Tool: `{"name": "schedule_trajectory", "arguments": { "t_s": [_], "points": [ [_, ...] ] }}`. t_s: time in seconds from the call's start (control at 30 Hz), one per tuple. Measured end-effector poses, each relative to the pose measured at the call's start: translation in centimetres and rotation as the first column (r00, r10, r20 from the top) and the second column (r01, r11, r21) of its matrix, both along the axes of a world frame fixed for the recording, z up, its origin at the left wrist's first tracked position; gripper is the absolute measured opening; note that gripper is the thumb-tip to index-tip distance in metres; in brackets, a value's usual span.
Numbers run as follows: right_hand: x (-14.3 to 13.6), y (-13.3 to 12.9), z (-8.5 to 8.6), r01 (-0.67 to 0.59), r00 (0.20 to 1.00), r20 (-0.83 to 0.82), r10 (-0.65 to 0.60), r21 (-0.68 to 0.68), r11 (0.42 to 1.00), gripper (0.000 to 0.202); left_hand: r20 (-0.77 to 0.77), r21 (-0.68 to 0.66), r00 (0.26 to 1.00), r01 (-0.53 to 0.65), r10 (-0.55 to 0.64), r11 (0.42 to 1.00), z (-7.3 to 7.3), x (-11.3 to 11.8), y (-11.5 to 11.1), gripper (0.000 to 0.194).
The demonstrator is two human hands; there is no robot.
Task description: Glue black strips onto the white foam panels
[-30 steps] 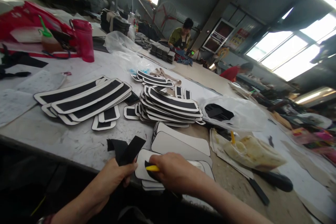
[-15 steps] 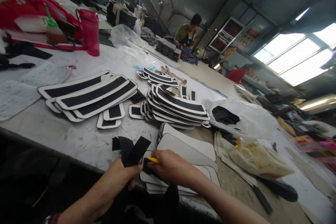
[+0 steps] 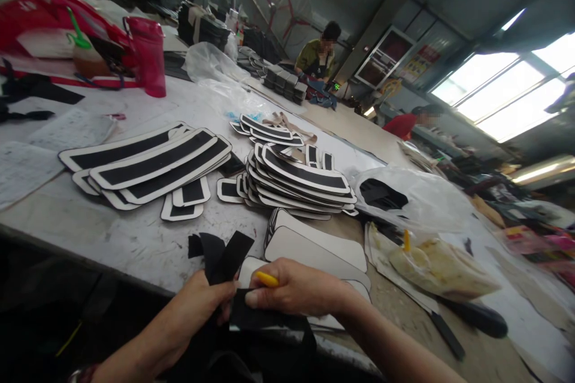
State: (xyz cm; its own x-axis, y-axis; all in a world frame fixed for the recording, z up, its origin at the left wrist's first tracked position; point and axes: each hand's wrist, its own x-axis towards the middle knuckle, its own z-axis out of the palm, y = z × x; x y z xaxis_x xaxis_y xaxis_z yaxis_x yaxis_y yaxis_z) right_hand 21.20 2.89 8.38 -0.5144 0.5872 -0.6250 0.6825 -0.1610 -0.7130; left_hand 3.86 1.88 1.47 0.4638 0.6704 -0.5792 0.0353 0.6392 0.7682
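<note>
My left hand [image 3: 204, 304] is closed around several black strips [image 3: 236, 256], whose ends stick up above the thumb at the table's front edge. My right hand [image 3: 294, 288] pinches another black piece [image 3: 258, 305] under its thumb. A small yellow tool [image 3: 267, 278], its kind hidden, pokes out between that hand's thumb and forefinger. The black piece hangs over the table edge, close to my left fingers. Just beyond my right hand lies a stack of pale, black-edged panels [image 3: 314, 251], partly covered by the hand and forearm.
Curved white panels with black strips lie in a left pile [image 3: 157, 161] and a middle pile [image 3: 300, 179]. To the right are a clear plastic bag [image 3: 431, 197], a bag of yellowish paste [image 3: 444, 266] and a black-handled tool [image 3: 478, 317]. A pink bottle [image 3: 150, 57] stands back left.
My right hand has turned and brought the black piece from on top of the pale panels to the front edge, nearer me. My left hand keeps its strips, almost still.
</note>
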Motion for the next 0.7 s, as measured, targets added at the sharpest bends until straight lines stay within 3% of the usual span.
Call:
{"name": "schedule_trajectory", "arguments": {
  "t_s": [0.1,0.17,0.3,0.7],
  "points": [
    [-0.5,-0.1,-1.1,-0.109,0.913,0.408,-0.025,0.301,0.947,0.021,-0.043,0.061,0.999,0.016,-0.013,0.998,-0.1,0.0,0.0,0.029],
    [-0.8,-0.2,-2.0,-0.200,0.832,0.552,-0.058,0.396,0.896,0.025,-0.068,0.072,0.998,0.020,-0.015,0.997,-0.1,0.0,0.0,0.033],
    [-0.7,-0.3,-2.7,-0.218,0.807,0.587,-0.061,0.393,0.893,0.032,-0.100,0.089,0.995,0.028,-0.019,0.996,0.0,-0.2,0.0,0.034],
    [-0.7,-0.3,-2.3,-0.221,0.845,0.534,-0.026,0.392,0.893,0.029,-0.223,0.120,0.974,0.072,-0.044,0.990,0.3,0.5,0.4,0.042]
  ]
}}
